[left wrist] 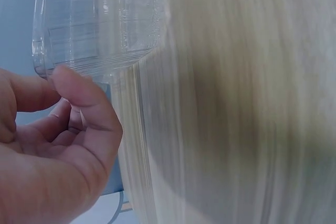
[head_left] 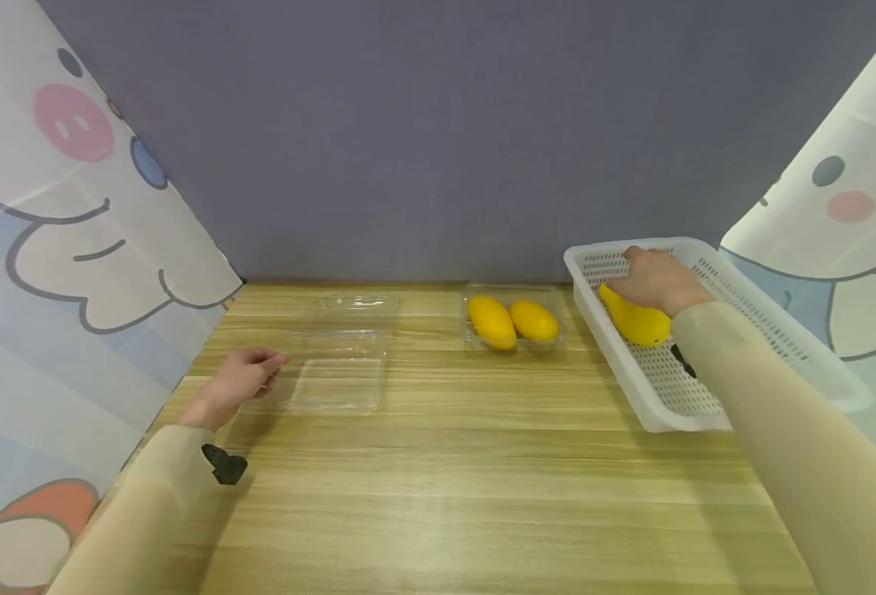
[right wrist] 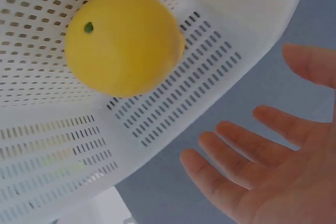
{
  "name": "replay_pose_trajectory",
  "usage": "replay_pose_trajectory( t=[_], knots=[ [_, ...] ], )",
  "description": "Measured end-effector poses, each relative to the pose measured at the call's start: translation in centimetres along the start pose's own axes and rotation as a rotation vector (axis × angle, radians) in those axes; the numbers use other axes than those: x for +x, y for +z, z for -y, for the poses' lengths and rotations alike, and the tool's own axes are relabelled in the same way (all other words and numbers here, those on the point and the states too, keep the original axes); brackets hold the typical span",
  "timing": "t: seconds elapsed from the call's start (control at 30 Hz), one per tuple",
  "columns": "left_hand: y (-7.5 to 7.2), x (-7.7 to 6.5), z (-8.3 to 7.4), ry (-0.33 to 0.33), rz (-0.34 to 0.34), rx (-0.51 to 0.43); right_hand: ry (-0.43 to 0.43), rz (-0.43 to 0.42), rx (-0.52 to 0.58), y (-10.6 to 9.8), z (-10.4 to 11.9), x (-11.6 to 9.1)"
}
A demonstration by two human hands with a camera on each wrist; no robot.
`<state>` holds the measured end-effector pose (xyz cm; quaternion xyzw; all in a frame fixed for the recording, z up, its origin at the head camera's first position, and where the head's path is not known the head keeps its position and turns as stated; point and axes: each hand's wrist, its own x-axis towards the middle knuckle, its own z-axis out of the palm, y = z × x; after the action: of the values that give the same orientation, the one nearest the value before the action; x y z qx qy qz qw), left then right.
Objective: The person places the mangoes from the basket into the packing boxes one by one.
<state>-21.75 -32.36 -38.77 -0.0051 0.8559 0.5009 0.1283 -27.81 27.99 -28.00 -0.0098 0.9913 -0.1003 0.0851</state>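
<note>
My right hand [head_left: 654,279] is over a white perforated basket [head_left: 609,351], above a yellow pear-shaped fruit [head_left: 635,321] inside it. In the right wrist view the fingers of the right hand [right wrist: 257,166] are spread apart, and the fruit [right wrist: 123,43] shows a small green mark. On the left, my left hand [head_left: 245,380] hovers beside an open clear plastic box [head_left: 337,388] with its lid folded back. In the left wrist view the left hand's [left wrist: 63,140] fingers are loosely bent, thumb near index, overlapping a corner of the box [left wrist: 100,19].
Two yellow fruits [head_left: 512,322] lie in another clear plastic box [head_left: 475,291] near the back of the wooden table [head_left: 445,487]. A grey wall [head_left: 438,140] rises along the back edge. Printed cartoon cloth [head_left: 59,248] stands at both sides.
</note>
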Motion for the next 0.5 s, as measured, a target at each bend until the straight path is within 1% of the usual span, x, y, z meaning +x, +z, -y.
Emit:
replay_pose_trajectory(
  t=[0.17,0.33,0.5],
  knots=[
    [0.6,0.0,-0.2,0.011,-0.003,-0.016,-0.001,0.011,0.032,0.1,-0.7,0.5],
    [1.2,0.1,-0.2,0.034,0.0,-0.022,0.019,0.077,0.024,0.7,-1.4,0.7],
    [1.7,0.1,-0.4,0.021,0.001,-0.04,0.018,0.116,0.024,1.5,-2.3,0.7]
  ],
)
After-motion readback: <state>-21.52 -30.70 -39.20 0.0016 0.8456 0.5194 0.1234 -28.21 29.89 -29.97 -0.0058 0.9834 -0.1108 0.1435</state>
